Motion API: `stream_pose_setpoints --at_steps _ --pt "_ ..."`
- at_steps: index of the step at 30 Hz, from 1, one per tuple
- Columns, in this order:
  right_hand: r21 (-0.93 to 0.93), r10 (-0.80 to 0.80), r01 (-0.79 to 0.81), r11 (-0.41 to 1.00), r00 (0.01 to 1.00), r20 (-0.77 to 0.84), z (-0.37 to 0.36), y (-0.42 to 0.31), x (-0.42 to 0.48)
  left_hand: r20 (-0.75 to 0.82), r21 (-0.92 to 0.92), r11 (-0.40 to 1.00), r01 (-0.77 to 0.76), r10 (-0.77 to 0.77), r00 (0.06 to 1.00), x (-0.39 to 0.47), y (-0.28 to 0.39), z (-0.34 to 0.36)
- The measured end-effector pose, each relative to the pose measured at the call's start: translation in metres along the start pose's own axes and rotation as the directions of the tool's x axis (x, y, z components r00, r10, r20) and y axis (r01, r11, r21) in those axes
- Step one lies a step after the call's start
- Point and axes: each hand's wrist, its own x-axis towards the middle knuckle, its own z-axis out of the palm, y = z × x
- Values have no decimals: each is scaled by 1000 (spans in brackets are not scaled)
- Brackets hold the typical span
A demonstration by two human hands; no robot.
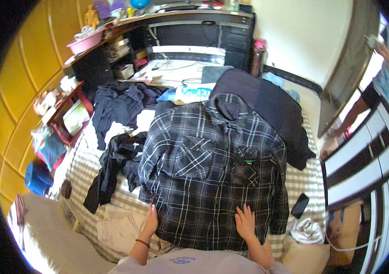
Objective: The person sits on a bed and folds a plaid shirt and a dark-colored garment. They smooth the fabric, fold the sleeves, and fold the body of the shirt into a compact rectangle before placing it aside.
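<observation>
A black, grey and white plaid shirt (211, 191) lies front up and spread out on the bed, with its collar away from me. It has two chest pockets, and a small green tag shows by the right-hand one. My right hand (246, 221) rests flat on the lower front of the shirt, fingers spread. At the shirt's left edge, beside the sleeve end, is my left hand (151, 219); whether its fingers pinch the cloth is hard to see. Beneath the shirt's upper right side lies a dark garment (273, 99).
Black clothes (119, 106) lie crumpled on the left of the checked bedspread (311, 185). Beige trousers (122, 226) are near my left arm. A phone (300, 205) and white bundled cloth (306, 231) sit at right. Another person (386, 75) stands by the doorway.
</observation>
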Motion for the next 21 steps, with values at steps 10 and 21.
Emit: stream_pose_setpoints --at_steps 10,21 --pt "118 -192 221 968 957 -217 4 -70 31 281 -882 346 320 -161 946 80 -3 -8" --pt "-6 -451 454 891 884 -125 33 -86 -2 -122 -821 -459 -339 -439 890 216 15 -80"
